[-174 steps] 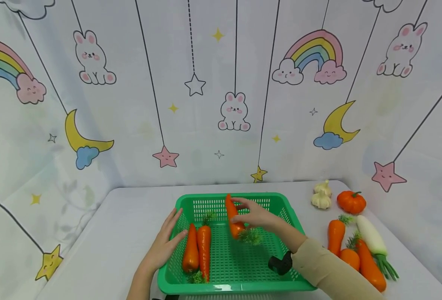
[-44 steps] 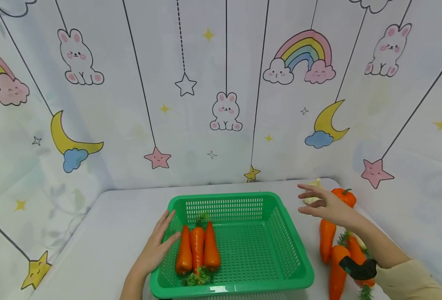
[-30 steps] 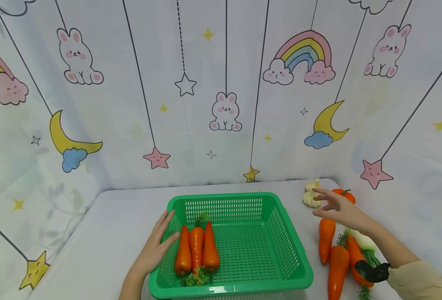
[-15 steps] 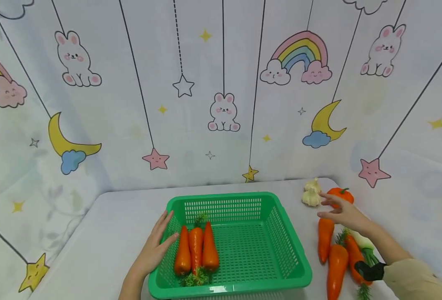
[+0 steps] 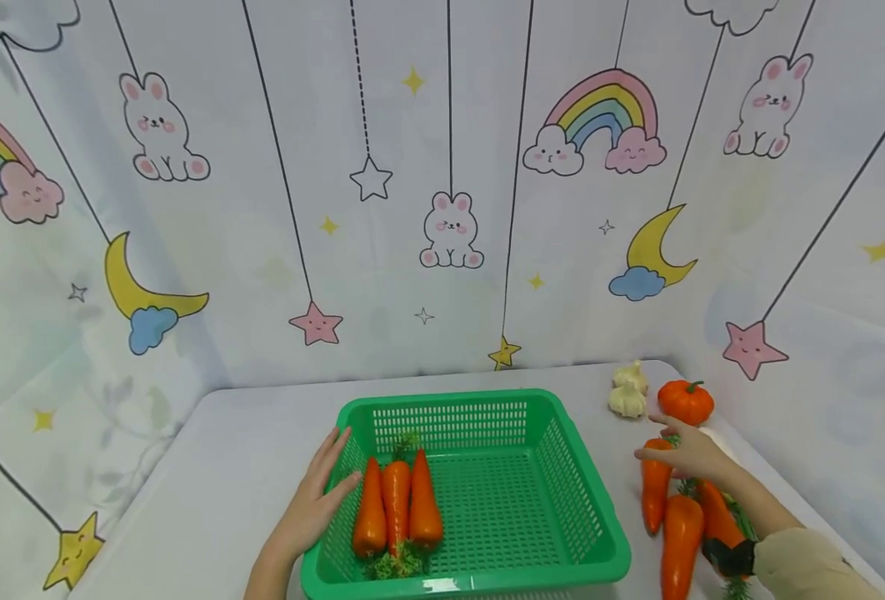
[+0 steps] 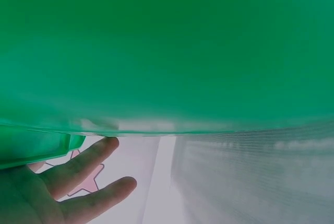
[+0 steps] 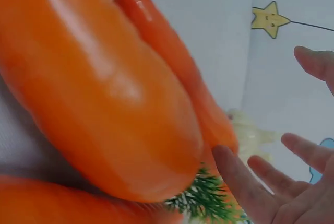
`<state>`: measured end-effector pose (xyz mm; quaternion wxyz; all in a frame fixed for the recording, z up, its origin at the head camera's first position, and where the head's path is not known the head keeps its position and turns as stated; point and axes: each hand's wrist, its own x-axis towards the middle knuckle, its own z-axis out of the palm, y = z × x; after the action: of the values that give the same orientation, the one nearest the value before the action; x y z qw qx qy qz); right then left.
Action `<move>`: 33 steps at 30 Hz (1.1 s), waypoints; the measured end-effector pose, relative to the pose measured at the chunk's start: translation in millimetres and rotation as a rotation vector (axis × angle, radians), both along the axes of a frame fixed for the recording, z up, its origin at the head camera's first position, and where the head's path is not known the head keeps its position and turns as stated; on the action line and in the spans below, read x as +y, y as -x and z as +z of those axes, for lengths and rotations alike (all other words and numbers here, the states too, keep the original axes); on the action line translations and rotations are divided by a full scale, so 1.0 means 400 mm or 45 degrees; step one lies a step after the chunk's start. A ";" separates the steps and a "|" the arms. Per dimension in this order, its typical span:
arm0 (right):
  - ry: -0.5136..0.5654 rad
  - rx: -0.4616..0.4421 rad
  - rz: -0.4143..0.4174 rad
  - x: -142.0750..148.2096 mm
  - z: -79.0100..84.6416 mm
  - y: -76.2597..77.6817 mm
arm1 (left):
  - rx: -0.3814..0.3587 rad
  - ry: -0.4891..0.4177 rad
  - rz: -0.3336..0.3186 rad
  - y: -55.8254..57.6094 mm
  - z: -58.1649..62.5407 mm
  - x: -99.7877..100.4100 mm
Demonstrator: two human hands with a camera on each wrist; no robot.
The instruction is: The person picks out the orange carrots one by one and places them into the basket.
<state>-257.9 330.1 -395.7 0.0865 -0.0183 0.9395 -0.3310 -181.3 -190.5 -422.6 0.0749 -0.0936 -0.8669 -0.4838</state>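
My left hand (image 5: pixel 313 500) rests against the left rim of a green plastic basket (image 5: pixel 498 508), fingers spread and fairly straight. Three carrots (image 5: pixel 425 512) lie side by side in the basket's left part. On the right of the table my right hand (image 5: pixel 696 457) hovers over the top of a carrot (image 5: pixel 654 496), holding nothing, its fingers parted. Close by lie another carrot (image 5: pixel 681 546) and one more carrot (image 5: pixel 720 517), partly behind the wrist. The right wrist view has the thick carrot (image 7: pixel 115 98) large in front, with green leaves (image 7: pixel 206 195) near my fingertips.
Two garlic bulbs (image 5: pixel 627 398) and a small orange pumpkin (image 5: pixel 686 402) stand behind my right hand. A white radish, mostly hidden by that arm, lies at the right. A patterned cloth (image 5: pixel 382 275) hangs behind the white table (image 5: pixel 247 467).
Earliest, my right hand held a carrot over the basket; that carrot now lies beside the other two. The hand has since moved right and lowered toward the carrots outside. My left hand stays at the rim.
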 end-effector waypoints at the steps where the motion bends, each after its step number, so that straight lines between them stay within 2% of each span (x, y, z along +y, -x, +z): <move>1: -0.013 -0.014 -0.011 0.001 -0.006 0.004 | -0.001 0.000 0.000 -0.001 0.000 0.000; 11: -0.097 0.081 0.006 0.004 -0.044 0.025 | -0.001 -0.011 -0.005 0.000 -0.002 -0.002; 18: -0.123 -0.053 -0.030 0.000 -0.053 0.037 | 0.008 -0.020 -0.018 0.001 -0.004 -0.002; 28: -0.001 -0.176 -0.028 -0.004 -0.066 0.043 | 0.019 -0.014 -0.010 0.001 -0.005 0.005; 33: 0.056 -0.195 -0.018 -0.006 -0.065 0.049 | 0.011 -0.022 0.006 -0.002 -0.006 0.001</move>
<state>-277.7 327.7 -421.5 0.1552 0.0117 0.9228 -0.3524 -180.7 -190.1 -425.0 0.0804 -0.0929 -0.8627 -0.4906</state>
